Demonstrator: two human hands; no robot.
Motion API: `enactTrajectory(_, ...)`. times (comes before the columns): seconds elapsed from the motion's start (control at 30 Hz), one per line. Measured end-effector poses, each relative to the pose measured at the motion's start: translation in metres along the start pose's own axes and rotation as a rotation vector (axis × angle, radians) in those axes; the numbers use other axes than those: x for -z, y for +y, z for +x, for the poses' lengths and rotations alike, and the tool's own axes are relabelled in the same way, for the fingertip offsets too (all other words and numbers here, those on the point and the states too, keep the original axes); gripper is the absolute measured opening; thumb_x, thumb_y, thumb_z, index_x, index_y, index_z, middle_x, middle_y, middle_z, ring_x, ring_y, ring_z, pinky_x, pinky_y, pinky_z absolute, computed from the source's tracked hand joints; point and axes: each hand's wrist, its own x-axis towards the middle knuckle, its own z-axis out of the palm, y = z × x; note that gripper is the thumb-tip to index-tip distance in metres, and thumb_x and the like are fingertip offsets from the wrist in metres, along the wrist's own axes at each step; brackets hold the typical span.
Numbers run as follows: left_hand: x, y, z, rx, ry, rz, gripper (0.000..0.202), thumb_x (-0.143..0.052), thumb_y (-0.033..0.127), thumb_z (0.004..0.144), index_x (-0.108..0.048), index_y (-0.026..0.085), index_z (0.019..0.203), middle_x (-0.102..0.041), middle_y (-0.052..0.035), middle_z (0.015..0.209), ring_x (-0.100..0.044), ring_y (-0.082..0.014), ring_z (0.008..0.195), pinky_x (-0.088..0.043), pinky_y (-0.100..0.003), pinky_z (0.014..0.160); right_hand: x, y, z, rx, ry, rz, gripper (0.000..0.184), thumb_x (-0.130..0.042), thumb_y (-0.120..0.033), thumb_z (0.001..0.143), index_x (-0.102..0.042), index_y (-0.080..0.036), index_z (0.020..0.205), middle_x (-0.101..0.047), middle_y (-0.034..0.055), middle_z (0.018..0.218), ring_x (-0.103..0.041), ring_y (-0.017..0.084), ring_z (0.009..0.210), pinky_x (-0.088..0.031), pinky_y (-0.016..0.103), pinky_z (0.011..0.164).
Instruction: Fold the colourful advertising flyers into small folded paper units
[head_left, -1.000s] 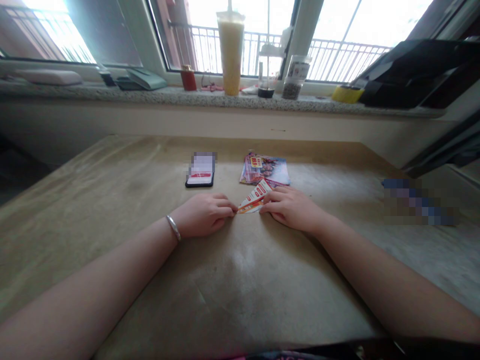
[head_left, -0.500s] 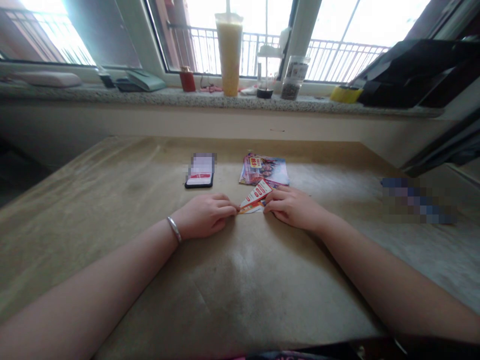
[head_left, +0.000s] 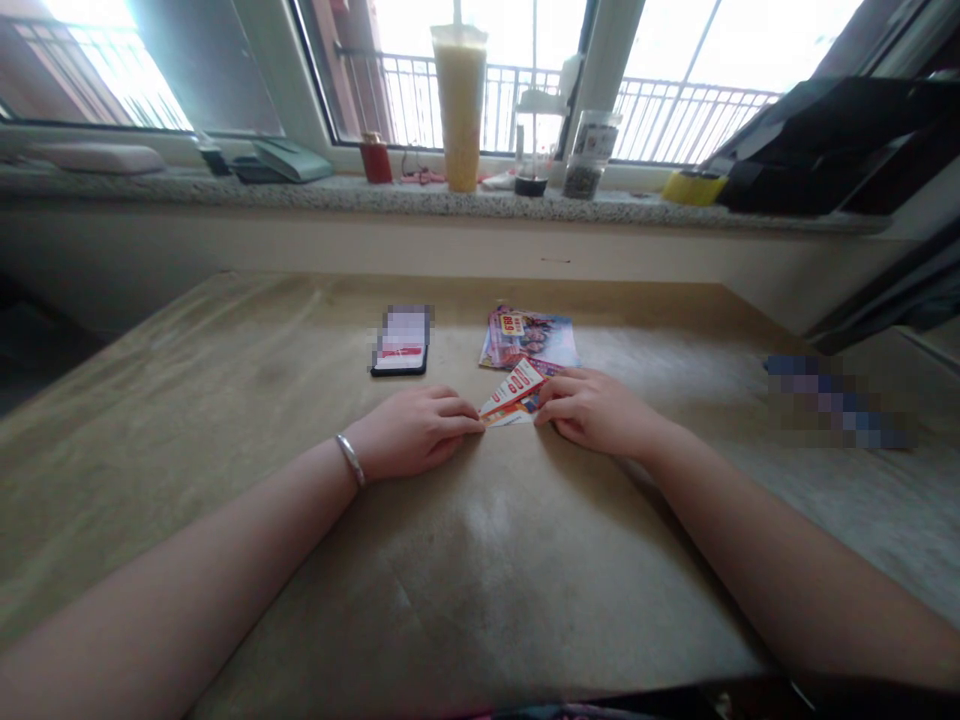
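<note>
A folded piece of printed paper [head_left: 514,390], white with red lettering and orange areas, lies on the table between my hands. It has a pointed, triangular shape on its left side. My left hand [head_left: 409,432], with a silver bangle at the wrist, has its fingertips closed on the paper's left point. On the other side my right hand [head_left: 604,415] grips the right part, its fingers bent and covering that end. Just beyond the paper is a small stack of colourful printed leaflets [head_left: 546,340].
A phone [head_left: 401,345] lies left of the leaflets, partly pixelated. Far right on the table [head_left: 480,580] is a blurred bluish object [head_left: 836,400]. The windowsill holds a tall yellow drink [head_left: 460,110], a red container [head_left: 376,160], yellow tape [head_left: 694,187] and a black bag [head_left: 825,150].
My right hand has shifted slightly right along the paper, uncovering a little more of it. My left fingertips have moved slightly right at the point. The paper stays in place.
</note>
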Motion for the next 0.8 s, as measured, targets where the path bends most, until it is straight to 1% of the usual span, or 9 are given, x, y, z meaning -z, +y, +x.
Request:
enactTrajectory(0.13, 0.0, -0.001, -0.001, -0.004, 0.007, -0.009, 0.028, -0.043, 0.016, 0.089, -0.063, 0.02, 0.108, -0.065, -0.006, 0.108, -0.056, -0.0178, 0.096, -0.05, -0.03, 0.082, 0.004, -0.001, -0.001, -0.029, -0.023, -0.007, 0.025, -0.049, -0.012, 0.081, -0.07, -0.024, 0.086, -0.064, 0.0046, 0.09, -0.055, 0.017, 0.087, -0.039, 0.03, 0.077)
enactTrajectory(0.3, -0.001, -0.002, -0.002, -0.015, 0.018, -0.005, 0.026, -0.043, 0.016, 0.088, -0.064, 0.019, 0.102, -0.066, -0.0065, 0.106, -0.057, -0.0176, 0.095, -0.05, -0.03, 0.08, 0.007, -0.001, -0.003, -0.073, -0.03, -0.046, 0.021, -0.051, -0.015, 0.081, -0.069, -0.024, 0.077, -0.063, 0.0034, 0.083, -0.054, 0.016, 0.082, -0.036, 0.031, 0.078)
enactTrajectory(0.53, 0.002, -0.003, -0.003, -0.019, -0.005, -0.031, 0.025, -0.045, 0.015, 0.085, -0.064, 0.018, 0.1, -0.065, -0.0067, 0.108, -0.057, -0.0186, 0.096, -0.05, -0.031, 0.081, 0.007, 0.003, -0.005, -0.101, -0.07, -0.014, 0.024, -0.049, -0.01, 0.077, -0.069, -0.023, 0.074, -0.064, 0.0029, 0.081, -0.056, 0.016, 0.081, -0.038, 0.029, 0.074)
enactTrajectory(0.8, 0.003, -0.004, -0.003, -0.013, -0.012, -0.062, 0.024, -0.044, 0.014, 0.084, -0.065, 0.018, 0.097, -0.066, -0.0055, 0.109, -0.058, -0.0191, 0.096, -0.05, -0.032, 0.082, 0.01, 0.007, -0.012, -0.171, -0.088, 0.022, 0.028, -0.049, -0.006, 0.073, -0.071, -0.024, 0.074, -0.064, 0.0029, 0.088, -0.058, 0.014, 0.079, -0.041, 0.026, 0.068)
